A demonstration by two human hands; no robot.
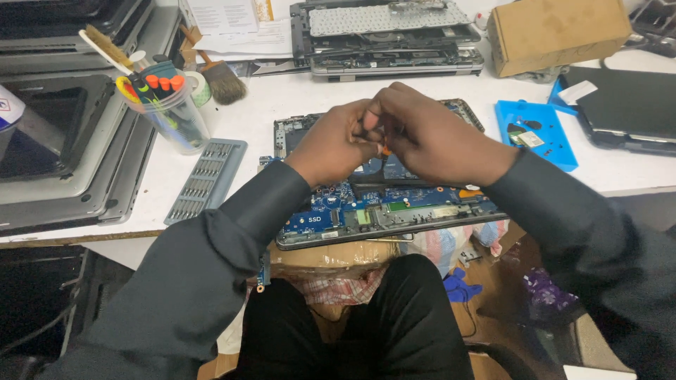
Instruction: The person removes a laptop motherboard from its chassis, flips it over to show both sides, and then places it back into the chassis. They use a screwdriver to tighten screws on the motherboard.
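Over the middle of the opened laptop [366, 204], which lies with its blue circuit board bared at the near edge of the white surface [260, 119], my two hands meet. My left hand [336, 141] and my right hand [429, 137] are pressed close, fingertips together, and between them a small orange thing [385, 150] shows, pinched in my grip just above the board. It is too small and too covered by my fingers for me to tell what it is, and I cannot tell which hand bears it more; both grips are drawn tight about it, not spread. The laptop's front edge juts past the rim of the surface toward my lap. To the left of the laptop lies a grey tray of screwdriver bits [205, 180], and beyond that a clear cup [171, 109] holding orange-capped tools and brushes. Farther left again is a stack of grey laptop shells [67, 134]. Behind the laptop rests another dismantled machine with its keyboard [387, 32] loose on top. To the right of the laptop sits a blue tray [541, 130], and behind that a brown cardboard box [556, 32].
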